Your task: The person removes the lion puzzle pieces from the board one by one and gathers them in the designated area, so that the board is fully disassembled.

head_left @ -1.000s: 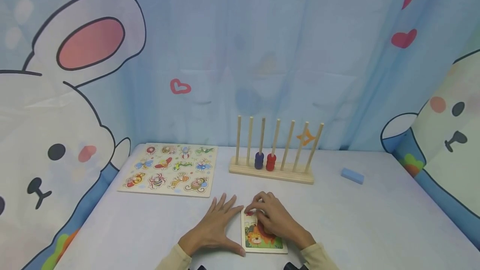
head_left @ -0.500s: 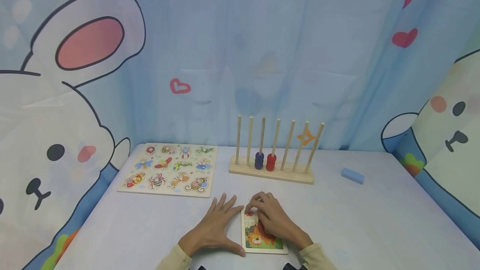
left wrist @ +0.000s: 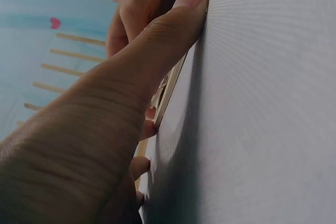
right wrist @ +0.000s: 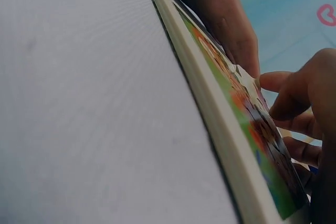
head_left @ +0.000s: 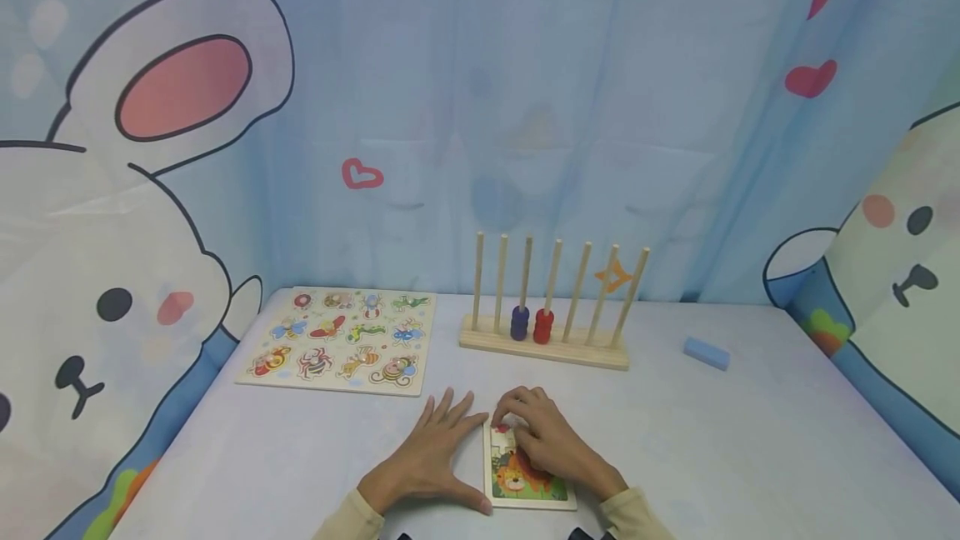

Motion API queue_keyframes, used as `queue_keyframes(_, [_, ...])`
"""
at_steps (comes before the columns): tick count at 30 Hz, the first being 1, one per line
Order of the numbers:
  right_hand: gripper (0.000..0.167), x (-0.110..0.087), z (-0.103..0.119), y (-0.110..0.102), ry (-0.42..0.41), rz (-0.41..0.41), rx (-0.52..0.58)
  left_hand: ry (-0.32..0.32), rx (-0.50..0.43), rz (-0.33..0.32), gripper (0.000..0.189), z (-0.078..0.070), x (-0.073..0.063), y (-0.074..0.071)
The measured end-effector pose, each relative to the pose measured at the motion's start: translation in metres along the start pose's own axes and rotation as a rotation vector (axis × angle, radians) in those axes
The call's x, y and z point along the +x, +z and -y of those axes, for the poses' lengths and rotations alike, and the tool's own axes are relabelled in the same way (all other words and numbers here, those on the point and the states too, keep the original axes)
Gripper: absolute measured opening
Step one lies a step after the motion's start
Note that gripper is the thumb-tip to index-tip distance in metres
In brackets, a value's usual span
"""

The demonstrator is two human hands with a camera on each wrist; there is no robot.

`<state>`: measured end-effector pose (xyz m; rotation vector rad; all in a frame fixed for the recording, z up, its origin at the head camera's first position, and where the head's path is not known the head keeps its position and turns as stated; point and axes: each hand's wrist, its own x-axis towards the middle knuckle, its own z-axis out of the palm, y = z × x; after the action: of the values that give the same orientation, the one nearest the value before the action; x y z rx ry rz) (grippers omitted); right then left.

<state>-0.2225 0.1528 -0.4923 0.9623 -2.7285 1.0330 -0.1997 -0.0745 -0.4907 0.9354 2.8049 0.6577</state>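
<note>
Lion puzzle: the lion puzzle (head_left: pixel 525 483) is lying flat on the desk (head_left: pixel 720 448), between the two hands, its lower part showing a lion on green.
Left hand: the left hand (head_left: pixel 435 461) is resting at the puzzle's left side, fingers spreading wide and straight, thumb and index finger touching that edge, gripping nothing.
Right hand: the right hand (head_left: pixel 551 436) is reaching over the puzzle's upper right, fingers bending down to touch its top part; whether they are pinching a piece, I cannot tell.
Insect board: the insect board (head_left: pixel 341 346) is lying beyond the puzzle, to its left.
Peg stand: the peg stand (head_left: pixel 555 350) is standing beyond the puzzle, carrying purple beads (head_left: pixel 520 323) and red beads (head_left: pixel 543 327) on neighbouring pegs.
Blue block: the blue block (head_left: pixel 707 353) is lying beyond the puzzle, well to its right.
</note>
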Motion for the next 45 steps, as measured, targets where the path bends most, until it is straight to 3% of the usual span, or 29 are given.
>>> queue_keyframes(13, [0.035,-0.001,-0.004,-0.001,-0.019,-0.004,-0.026,0.000,0.002,0.005,0.108,0.001,0.002,0.002])
queue_keyframes(28, [0.032,0.001,-0.003,-0.003,-0.061,0.020,-0.178,-0.009,0.020,0.004,0.108,0.002,0.001,0.001])
queue_keyframes(36, [0.038,0.000,-0.007,-0.007,-0.043,0.086,-0.061,-0.017,0.007,0.018,0.108,0.002,0.002,0.001])
queue_keyframes(45, [0.038,0.002,-0.005,-0.010,-0.021,0.123,-0.004,-0.025,0.009,0.026,0.108,0.000,0.001,0.000])
